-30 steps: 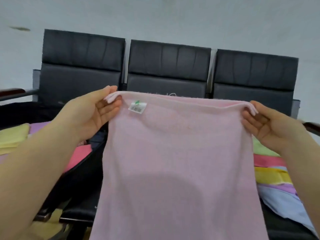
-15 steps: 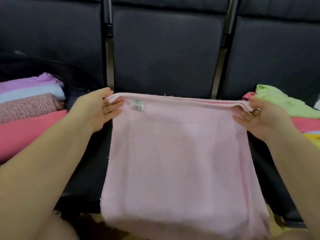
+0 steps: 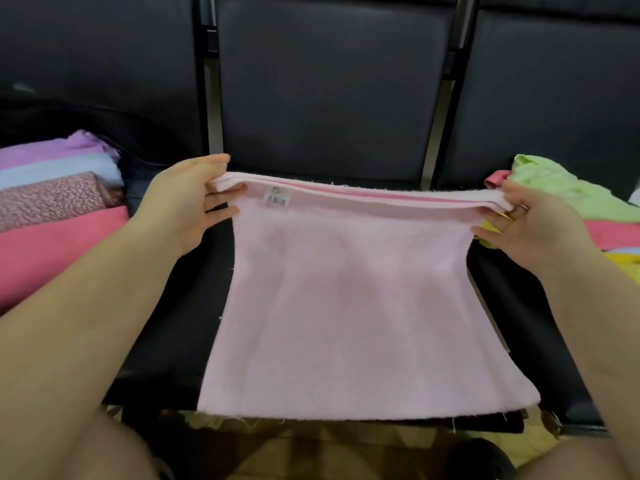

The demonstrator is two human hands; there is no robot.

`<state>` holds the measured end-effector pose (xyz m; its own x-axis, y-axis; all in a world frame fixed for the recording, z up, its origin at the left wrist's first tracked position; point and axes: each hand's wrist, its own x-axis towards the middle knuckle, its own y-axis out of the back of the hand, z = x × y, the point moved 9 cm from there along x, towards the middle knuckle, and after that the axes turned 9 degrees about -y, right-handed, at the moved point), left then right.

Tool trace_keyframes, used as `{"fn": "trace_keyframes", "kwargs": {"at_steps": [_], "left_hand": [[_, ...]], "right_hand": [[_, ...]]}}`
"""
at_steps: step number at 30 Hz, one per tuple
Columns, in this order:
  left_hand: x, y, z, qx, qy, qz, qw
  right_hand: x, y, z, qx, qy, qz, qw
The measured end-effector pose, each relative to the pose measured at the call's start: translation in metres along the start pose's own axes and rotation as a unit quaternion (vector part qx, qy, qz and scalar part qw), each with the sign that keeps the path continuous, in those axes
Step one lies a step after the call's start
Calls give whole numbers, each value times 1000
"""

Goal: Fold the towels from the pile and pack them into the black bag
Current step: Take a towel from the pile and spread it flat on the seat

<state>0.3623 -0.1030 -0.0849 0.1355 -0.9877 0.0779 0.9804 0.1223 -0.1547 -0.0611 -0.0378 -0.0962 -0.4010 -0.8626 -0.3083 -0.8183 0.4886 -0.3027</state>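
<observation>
A pale pink towel [image 3: 349,306], doubled over with a small barcode label near its top left corner, lies spread over the middle black seat [image 3: 173,323]. My left hand [image 3: 188,199] pinches its far left corner. At the far right corner my right hand [image 3: 530,223] pinches the doubled edge. On the left, folded towels [image 3: 52,216] in purple, light blue, speckled pink and coral lie stacked in the black bag [image 3: 145,174]. The loose pile [image 3: 568,199], with a green towel on top, is on the right seat.
Three black seat backs [image 3: 329,91] with metal posts between them fill the far side. The front edge of the middle seat runs just under the towel's near hem. Below it is yellowish floor [image 3: 311,448], with my knees at both bottom corners.
The pink towel came down from hanging in the air and now lies flat on the middle seat. My view tilted down. Both hands kept their corners.
</observation>
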Motion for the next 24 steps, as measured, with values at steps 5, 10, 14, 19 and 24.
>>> {"fn": "trace_keyframes", "kwargs": {"at_steps": [5,10,14,19,24], "left_hand": [[-37,1,4,20,49,-73,996],[-87,3,-12,248,145,-232,929],[-129,9,-43,453,187,-359,794],[-144,9,-68,596,140,-372,698],[-124,5,-45,680,-19,-288,674]], "right_hand": [[-30,20,-1,-63,-31,-31,997],[-69,48,23,-235,-129,-44,962],[-105,67,66,-491,-241,-77,834],[-113,73,79,-674,-223,-60,701],[-101,37,51,-693,-27,8,720]]}}
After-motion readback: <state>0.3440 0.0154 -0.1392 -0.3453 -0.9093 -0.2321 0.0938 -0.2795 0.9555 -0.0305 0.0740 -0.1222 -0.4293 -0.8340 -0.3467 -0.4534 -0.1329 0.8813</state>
